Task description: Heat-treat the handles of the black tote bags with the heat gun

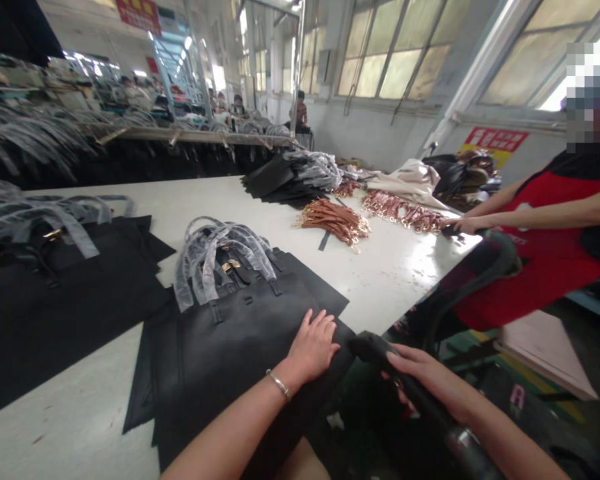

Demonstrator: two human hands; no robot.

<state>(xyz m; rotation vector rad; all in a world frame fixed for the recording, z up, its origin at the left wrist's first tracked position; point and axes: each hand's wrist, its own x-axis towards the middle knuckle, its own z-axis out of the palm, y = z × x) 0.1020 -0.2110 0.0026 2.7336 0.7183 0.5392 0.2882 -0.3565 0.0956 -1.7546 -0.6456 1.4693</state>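
Observation:
My left hand (316,347) lies on the top black leather bag panel (240,347), fingers stretched out near its right edge. The panel tops a stack at the table's front. Plastic-wrapped handles (220,250) rise from the stack's far side, around a gold clasp (231,265). Closed around a black handheld tool (405,377) with a thick tube behind it, my right hand (423,373) is off the table's right edge. The tool's head is by the panel's right corner, and whether they touch I cannot tell.
More black panels with wrapped handles (70,293) lie at left, another pile (290,177) farther back. Brown straps (333,220) and pink straps (405,210) are on the white table (380,280). A co-worker in a red apron (545,233) stands at right, beside a curved black hose (495,260).

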